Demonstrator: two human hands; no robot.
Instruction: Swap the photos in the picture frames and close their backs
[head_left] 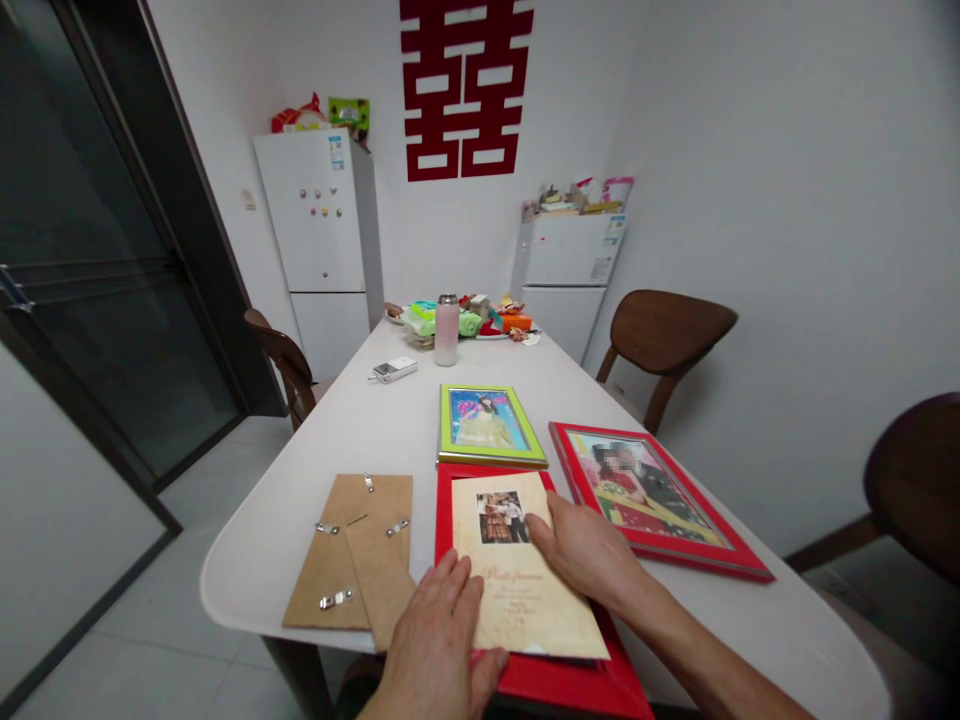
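Note:
A red picture frame (570,685) lies face down near the table's front edge. A cream paper insert (510,580) with a small photo and printed text lies on it. My left hand (439,640) rests flat on the insert's lower left edge, fingers spread. At the insert's right edge my right hand (581,545) presses down with fingers stretched out. A brown cardboard frame backing (352,555) with metal clips lies just left of the red frame.
A green-framed photo (491,425) and a larger red-framed photo (652,495) lie beyond the hands on the white table (375,420). Farther back stand a pink bottle (447,330), a small silver device (394,370) and snack clutter. Wooden chairs (664,335) flank the table; two fridges stand behind.

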